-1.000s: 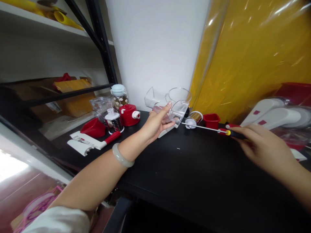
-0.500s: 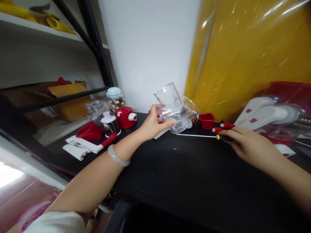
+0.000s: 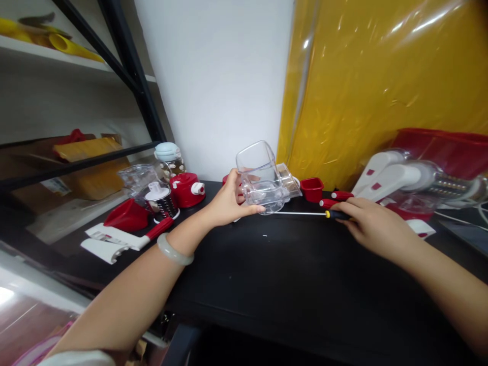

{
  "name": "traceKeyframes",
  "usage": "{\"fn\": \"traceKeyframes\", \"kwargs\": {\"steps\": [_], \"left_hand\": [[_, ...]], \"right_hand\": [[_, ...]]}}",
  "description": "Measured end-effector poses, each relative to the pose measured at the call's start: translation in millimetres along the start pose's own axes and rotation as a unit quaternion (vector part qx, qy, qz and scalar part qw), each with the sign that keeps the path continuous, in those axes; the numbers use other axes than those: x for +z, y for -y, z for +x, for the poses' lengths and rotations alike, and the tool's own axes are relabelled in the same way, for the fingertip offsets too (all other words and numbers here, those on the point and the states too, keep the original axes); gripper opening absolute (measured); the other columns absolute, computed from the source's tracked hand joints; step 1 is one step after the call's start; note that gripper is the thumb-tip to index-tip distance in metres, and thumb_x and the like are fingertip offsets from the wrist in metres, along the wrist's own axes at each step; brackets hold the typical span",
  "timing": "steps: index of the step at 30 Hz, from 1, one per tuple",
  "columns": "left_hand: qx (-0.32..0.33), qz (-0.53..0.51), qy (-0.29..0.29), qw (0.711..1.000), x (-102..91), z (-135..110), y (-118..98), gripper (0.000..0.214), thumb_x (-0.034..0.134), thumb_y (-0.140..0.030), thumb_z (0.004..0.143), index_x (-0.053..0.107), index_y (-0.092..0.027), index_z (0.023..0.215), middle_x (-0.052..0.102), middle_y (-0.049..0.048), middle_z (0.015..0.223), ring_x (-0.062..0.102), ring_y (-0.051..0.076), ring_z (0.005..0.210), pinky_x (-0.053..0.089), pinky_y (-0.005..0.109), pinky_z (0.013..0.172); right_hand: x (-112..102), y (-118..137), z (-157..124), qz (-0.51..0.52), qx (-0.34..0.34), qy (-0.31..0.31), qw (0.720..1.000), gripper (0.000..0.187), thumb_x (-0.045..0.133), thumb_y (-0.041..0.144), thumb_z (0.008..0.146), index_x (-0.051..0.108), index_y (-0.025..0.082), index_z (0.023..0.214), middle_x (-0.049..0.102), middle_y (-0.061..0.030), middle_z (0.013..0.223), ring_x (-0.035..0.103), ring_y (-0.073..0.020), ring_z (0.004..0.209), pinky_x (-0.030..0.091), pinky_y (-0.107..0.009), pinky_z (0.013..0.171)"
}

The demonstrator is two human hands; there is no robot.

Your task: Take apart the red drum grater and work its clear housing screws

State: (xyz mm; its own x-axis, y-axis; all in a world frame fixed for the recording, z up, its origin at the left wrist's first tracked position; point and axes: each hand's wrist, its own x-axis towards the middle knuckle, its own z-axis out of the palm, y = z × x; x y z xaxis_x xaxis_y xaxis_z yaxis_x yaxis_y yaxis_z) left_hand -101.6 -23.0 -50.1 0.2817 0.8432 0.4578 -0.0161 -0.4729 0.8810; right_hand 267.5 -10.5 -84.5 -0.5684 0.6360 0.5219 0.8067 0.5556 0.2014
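My left hand (image 3: 232, 201) grips a clear plastic housing (image 3: 261, 175) with a wide square mouth, lifted over the black table. Thumb and fingers close around its left side. In my right hand (image 3: 375, 223) is a screwdriver (image 3: 337, 215) with a black and yellow handle. Its long metal shaft (image 3: 301, 213) points left, and the tip lies at or behind the housing's lower edge; contact cannot be made out. Just beyond the right hand are red handle grips (image 3: 341, 195). A small red square cup (image 3: 311, 189) stands between the housing and that hand.
At left lie a red base (image 3: 186, 189), a grater drum (image 3: 162, 201), a red hopper (image 3: 126, 215) and white handle parts (image 3: 110, 239). A jar with a light blue lid (image 3: 168, 152) stands behind. White and red assembled graters (image 3: 396, 175) are at right, before a yellow-wrapped stack (image 3: 373, 91).
The clear housing has turned in my left hand, so its square mouth faces me more. My right hand still holds the screwdriver. The whole view has shifted slightly.
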Motion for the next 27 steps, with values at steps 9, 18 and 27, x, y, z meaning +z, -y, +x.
{"fn": "traceKeyframes", "kwargs": {"steps": [9,18,27], "left_hand": [[-0.007,-0.023,0.026,0.999,4.4,-1,-1,0.083,0.092,-0.013,0.060,0.045,-0.027,0.127,0.057,0.0145,0.140,0.062,0.032,0.129,0.053,0.051,0.104],[-0.011,-0.035,-0.067,0.997,3.5,5,-4,0.071,0.093,-0.031,0.067,0.047,-0.024,0.121,0.064,0.0050,0.114,0.069,0.024,0.106,0.055,0.046,0.100],[-0.075,-0.022,-0.173,0.982,7.0,7,-10,0.060,0.088,-0.042,0.069,0.047,-0.024,0.109,0.065,0.0076,0.122,0.065,0.031,0.119,0.056,0.050,0.095]], "right_hand": [[-2,3,1,0.043,0.015,0.045,0.998,0.023,0.053,0.020,0.090,0.070,0.021,0.106,0.074,-0.0104,0.103,0.073,-0.0266,0.089,0.057,-0.039,0.073],[-2,5,3,0.060,0.028,0.087,0.994,0.023,0.049,0.024,0.094,0.068,0.019,0.107,0.074,-0.0129,0.106,0.071,-0.0302,0.097,0.059,-0.046,0.083],[-2,6,4,0.055,0.031,0.085,0.994,0.021,0.050,0.024,0.094,0.066,0.020,0.106,0.074,-0.0122,0.105,0.072,-0.0289,0.096,0.059,-0.044,0.082]]}}
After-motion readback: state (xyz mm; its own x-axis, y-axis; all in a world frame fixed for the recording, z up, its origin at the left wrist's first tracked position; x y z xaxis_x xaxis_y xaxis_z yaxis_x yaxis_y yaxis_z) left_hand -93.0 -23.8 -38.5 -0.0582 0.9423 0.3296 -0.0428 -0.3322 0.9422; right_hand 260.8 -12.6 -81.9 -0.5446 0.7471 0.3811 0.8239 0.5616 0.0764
